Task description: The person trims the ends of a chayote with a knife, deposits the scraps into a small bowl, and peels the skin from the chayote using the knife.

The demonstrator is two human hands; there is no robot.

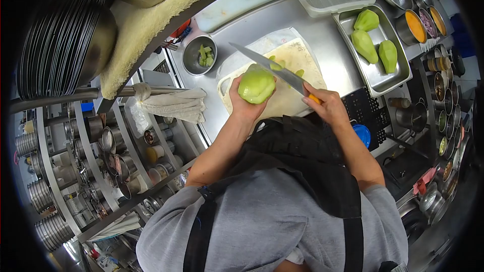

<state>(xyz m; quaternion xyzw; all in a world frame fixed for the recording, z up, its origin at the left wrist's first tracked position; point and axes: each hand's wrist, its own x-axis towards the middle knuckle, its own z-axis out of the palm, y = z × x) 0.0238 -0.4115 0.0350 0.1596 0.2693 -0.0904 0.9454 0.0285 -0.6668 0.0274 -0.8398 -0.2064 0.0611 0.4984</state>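
A peeled, pale green chayote-like vegetable [256, 84] rests in my left hand [248, 107], whose fingers wrap round it from below. My right hand [325, 105] is closed on the orange handle of a large knife [282, 73]. The blade points up and left, just beside the vegetable's upper right side. Beneath both lies a worn cream cutting board [310, 73] with a few green pieces [280, 63] on it. At the board's upper left, a steel bowl [187, 56] holds cut green pieces.
Upper right, a steel tray [373, 88] holds three peeled green vegetables [364, 45]. Behind it stands a white perforated basket [322, 9]. A white board [242, 3] lies at the back. A cloth [176, 105] hangs on a rail at left. Food containers [415, 26] stand at far right.
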